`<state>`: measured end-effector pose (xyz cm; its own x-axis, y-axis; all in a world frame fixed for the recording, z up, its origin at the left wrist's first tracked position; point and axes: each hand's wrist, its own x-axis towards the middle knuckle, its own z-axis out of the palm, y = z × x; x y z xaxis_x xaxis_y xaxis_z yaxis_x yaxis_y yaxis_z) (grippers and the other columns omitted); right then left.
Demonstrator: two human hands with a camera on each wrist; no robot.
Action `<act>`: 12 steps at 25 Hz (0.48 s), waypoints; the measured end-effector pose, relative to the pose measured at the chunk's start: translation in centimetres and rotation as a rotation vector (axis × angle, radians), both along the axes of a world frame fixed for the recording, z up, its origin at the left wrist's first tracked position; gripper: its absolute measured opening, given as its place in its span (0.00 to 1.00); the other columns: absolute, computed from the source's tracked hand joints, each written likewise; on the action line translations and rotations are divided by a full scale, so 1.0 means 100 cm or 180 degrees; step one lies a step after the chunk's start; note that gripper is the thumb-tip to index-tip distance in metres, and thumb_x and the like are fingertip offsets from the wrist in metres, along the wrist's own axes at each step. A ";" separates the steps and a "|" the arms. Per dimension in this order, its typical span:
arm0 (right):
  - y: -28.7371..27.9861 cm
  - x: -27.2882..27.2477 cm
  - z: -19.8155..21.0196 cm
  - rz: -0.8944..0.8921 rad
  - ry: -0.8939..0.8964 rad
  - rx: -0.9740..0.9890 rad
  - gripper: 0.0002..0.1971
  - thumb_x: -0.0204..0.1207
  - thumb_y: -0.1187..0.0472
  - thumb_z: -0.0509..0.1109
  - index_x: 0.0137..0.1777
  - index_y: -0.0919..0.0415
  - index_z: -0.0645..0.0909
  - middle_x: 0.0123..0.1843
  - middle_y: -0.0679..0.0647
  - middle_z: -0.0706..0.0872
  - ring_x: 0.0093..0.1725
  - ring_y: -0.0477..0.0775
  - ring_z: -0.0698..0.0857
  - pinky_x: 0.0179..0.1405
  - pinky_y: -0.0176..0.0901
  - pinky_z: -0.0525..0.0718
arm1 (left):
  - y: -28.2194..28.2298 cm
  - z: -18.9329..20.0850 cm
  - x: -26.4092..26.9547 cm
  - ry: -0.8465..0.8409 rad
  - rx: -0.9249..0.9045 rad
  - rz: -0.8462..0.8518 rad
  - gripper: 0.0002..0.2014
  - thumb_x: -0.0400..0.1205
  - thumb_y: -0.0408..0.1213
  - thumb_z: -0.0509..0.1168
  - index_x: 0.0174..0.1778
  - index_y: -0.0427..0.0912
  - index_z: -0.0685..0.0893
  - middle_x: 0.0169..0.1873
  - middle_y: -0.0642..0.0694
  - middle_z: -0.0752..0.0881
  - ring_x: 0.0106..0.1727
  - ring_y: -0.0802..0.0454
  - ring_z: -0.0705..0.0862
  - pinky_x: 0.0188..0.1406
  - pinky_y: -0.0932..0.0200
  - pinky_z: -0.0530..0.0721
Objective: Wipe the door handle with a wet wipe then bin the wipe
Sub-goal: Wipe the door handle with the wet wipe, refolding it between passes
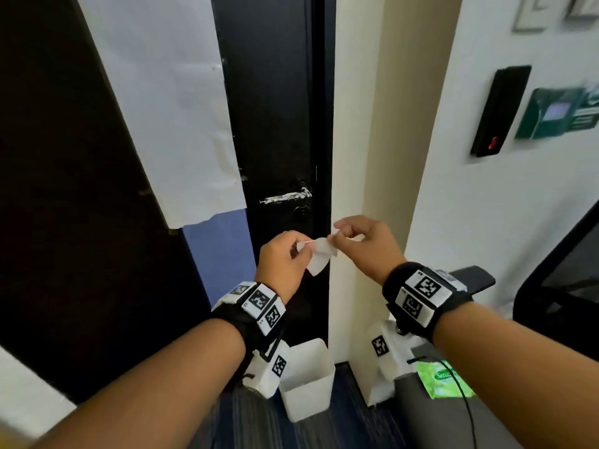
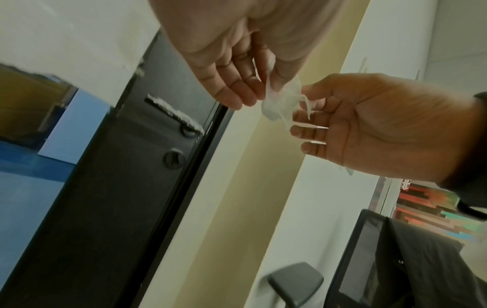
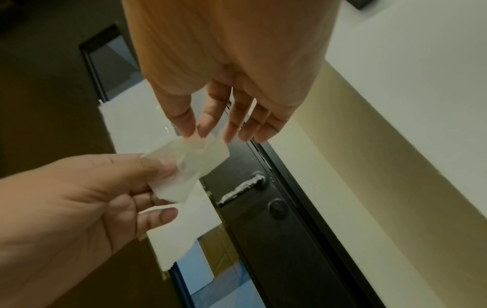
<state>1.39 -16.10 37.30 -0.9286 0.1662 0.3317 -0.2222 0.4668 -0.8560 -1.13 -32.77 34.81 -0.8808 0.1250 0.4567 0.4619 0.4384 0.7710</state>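
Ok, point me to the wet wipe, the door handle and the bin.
wet wipe (image 1: 319, 258): head view, on its hanging folded middle.
door handle (image 1: 285, 197): head view, mid-lever, on the white smears.
bin (image 1: 306, 400): head view, on its white front wall.

Both bare forearms raised forward at chest height, hands close together, not touching. Left hand (image 1: 285, 259) back toward head camera, thumb and forefinger pinching one edge of small white translucent wet wipe (image 1: 319, 259); remaining fingers loosely curled beneath. Right hand (image 1: 366, 244) level with left, thumb and index fingertip pinching opposite edge; other three fingers extended, relaxed. Black straps with white square-coded marker blocks (image 1: 261, 303) around both wrists.
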 end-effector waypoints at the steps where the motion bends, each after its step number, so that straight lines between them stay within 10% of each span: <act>1: -0.007 0.001 0.015 0.0028 0.0063 0.0000 0.12 0.71 0.58 0.75 0.29 0.61 0.82 0.51 0.45 0.89 0.52 0.42 0.85 0.48 0.35 0.75 | -0.008 0.016 0.000 0.0035 -0.0048 0.0031 0.06 0.80 0.39 0.67 0.46 0.42 0.87 0.39 0.48 0.86 0.40 0.54 0.83 0.38 0.67 0.78; 6: -0.037 0.018 0.084 0.0396 0.0188 -0.0139 0.05 0.68 0.57 0.79 0.42 0.55 0.88 0.40 0.47 0.88 0.32 0.33 0.83 0.34 0.25 0.78 | -0.037 0.086 0.006 0.0301 -0.0175 0.0093 0.09 0.81 0.44 0.66 0.37 0.45 0.81 0.29 0.55 0.78 0.30 0.60 0.76 0.31 0.69 0.70; 12: -0.059 0.026 0.130 0.0379 0.0407 -0.0406 0.02 0.73 0.63 0.75 0.40 0.60 0.89 0.40 0.57 0.91 0.36 0.43 0.86 0.41 0.33 0.82 | -0.057 0.132 0.015 0.0471 0.0034 -0.0139 0.22 0.78 0.47 0.69 0.29 0.32 0.74 0.24 0.45 0.73 0.26 0.56 0.68 0.27 0.64 0.69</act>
<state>3.95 -22.03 50.35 -0.8959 0.1061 0.4314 -0.3799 0.3205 -0.8677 0.35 -38.44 48.02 -0.7977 0.1562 0.5825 0.5892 0.4076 0.6976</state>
